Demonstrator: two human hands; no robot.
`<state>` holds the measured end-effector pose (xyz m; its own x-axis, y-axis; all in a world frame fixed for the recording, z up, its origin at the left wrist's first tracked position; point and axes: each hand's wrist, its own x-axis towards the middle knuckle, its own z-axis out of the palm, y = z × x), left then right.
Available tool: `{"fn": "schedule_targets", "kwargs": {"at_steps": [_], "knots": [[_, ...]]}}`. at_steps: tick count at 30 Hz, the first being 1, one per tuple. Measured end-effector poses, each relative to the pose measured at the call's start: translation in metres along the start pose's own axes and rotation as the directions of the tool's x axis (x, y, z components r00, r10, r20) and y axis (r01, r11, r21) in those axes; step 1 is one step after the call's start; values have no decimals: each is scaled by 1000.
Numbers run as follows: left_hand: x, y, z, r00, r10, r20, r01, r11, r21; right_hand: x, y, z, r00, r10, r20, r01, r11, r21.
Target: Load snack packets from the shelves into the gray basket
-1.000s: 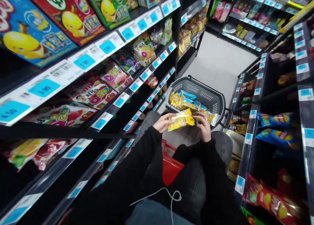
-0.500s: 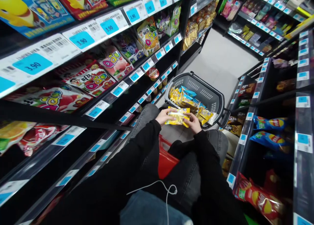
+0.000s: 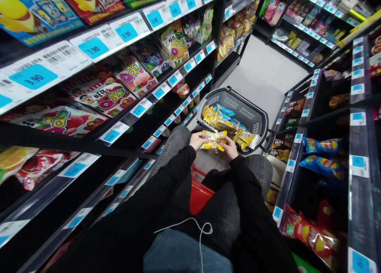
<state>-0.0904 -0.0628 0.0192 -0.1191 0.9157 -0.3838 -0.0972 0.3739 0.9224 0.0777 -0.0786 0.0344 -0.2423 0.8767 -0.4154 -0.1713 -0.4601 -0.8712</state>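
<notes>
Between my two hands is a small yellow snack packet (image 3: pixel 213 135), held in front of my knees; a second yellow packet may lie beneath it. My left hand (image 3: pixel 197 140) closes on its left end, fingers over the top. At the other end my right hand (image 3: pixel 229 146) pinches the right side with thumb and fingers. Just beyond my hands stands a grey plastic basket (image 3: pixel 255 110) with slotted walls. Several yellow packets (image 3: pixel 220 118) and some blue packets (image 3: pixel 225 110) lie inside it.
A black shelf on the left holds QQ candy bags (image 3: pixel 108 98) above price labels. Along the right shelf are blue chip bags (image 3: pixel 323 145) and a red chip bag (image 3: pixel 309 233). Something red (image 3: pixel 200 193) shows between my legs. Pale floor (image 3: pixel 256 66) runs beyond the basket.
The packet between my hands has changed angle and looks folded or doubled, and my right hand's fingers have shifted on it. The whole view has moved slightly.
</notes>
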Motion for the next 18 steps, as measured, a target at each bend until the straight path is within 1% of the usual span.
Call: {"fn": "schedule_targets", "kwargs": {"at_steps": [5,9,14,18], "knots": [[2,-3,-1,997,58,-46,-55,997,45,1,2,3,997,67,42,-67,998,3],[3,-3,-1,993,98,-59,-95,994,55,3,4,5,997,79,-11,-79,996,41],[7,-2,-3,989,145,19,-146,988,49,1,-1,3,997,50,-50,-46,996,75],[11,-5,-6,988,154,-10,-151,976,157,0,-4,1,998,-9,-54,13,998,64]]}}
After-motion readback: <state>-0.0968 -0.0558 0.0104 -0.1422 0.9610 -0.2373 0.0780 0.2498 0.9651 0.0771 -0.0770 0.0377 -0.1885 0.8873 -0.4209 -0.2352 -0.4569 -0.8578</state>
